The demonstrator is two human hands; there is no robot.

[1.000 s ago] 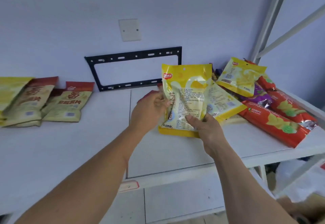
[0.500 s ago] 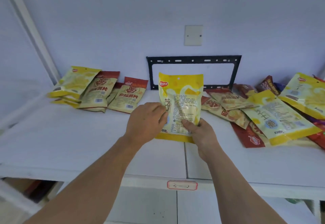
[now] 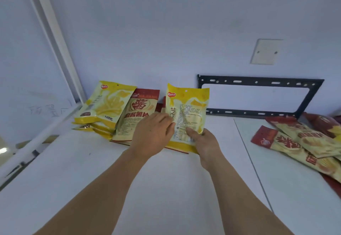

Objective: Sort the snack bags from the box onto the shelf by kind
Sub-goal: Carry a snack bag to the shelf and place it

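I hold a yellow snack bag (image 3: 187,111) upright over the white shelf (image 3: 175,188), its printed back facing me. My left hand (image 3: 153,133) grips its left edge and my right hand (image 3: 201,138) pinches its lower right corner. Just left of it lies a stack of matching yellow bags (image 3: 105,105), and beside that stack red-topped beige bags (image 3: 136,114) lean against the wall. More red and beige bags (image 3: 302,140) lie in an unsorted heap at the far right of the shelf.
A black metal bracket (image 3: 258,83) is fixed to the wall behind the shelf, with a blank wall plate (image 3: 265,52) above it. A white upright post (image 3: 53,37) of the rack rises at the left. The box is out of view.
Both hands have carried the yellow bag leftward along the shelf, from the mixed heap on the right to beside the sorted stacks on the left. My view swung left with it.
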